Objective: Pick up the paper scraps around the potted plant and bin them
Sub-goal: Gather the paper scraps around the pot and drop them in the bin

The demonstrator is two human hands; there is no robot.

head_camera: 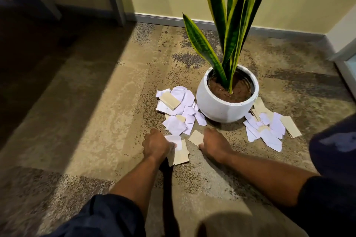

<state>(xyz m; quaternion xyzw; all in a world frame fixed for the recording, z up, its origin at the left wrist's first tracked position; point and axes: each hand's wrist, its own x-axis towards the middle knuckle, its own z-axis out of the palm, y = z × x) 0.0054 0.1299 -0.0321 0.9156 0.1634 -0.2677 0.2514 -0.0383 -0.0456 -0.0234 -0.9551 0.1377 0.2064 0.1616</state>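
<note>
Carpeted room corner: patterned carpet (96, 102), skirting board (158, 18), potted plant (227, 94).

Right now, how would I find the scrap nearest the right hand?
From the white plant pot, come toward the person past the heap of white scraps. There lies a tan scrap beside the right hand. It lies alone, flat on carpet, unlike the bundle the left hand grips.

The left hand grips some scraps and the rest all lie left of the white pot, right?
Not quite: the left hand grips scraps, but the rest lie on both sides of the white pot, a left pile and a right pile, as the head view shows.
</note>
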